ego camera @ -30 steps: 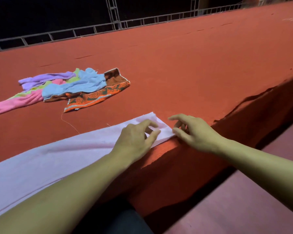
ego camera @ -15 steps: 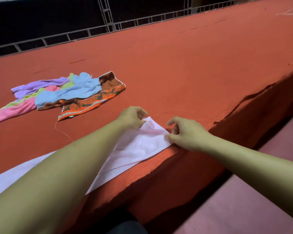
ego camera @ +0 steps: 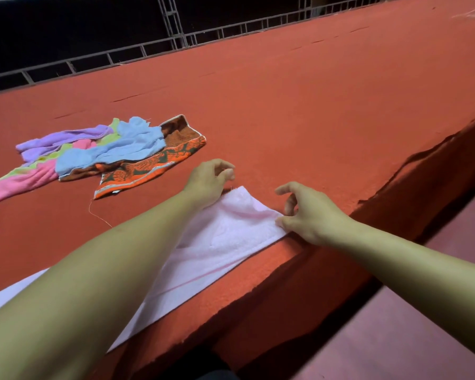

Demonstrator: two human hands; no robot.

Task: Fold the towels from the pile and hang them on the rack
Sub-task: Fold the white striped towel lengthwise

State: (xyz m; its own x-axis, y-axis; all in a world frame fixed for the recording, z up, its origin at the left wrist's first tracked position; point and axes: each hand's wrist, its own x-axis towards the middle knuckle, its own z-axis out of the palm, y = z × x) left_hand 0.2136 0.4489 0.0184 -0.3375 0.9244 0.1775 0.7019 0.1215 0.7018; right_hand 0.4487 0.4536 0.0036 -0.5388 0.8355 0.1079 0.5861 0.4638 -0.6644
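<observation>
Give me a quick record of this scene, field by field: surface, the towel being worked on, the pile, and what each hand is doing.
surface: red carpeted platform
towel in work: pale pink towel, flat along the near edge
pile: pile of towels, far left, apart from the pink towel
left hand: fingers curled at the towel's far corner; grip unclear
right hand: pinches the towel's near corner
rack: not in view

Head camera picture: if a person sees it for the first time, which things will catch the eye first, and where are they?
First, the two bare forearms reaching in from below to the pale pink towel spread along the near edge of the red surface. The right hand pinches its near corner, while the left hand hangs curled at its far corner. Next, the bright pile of towels lies further back on the left.
</observation>
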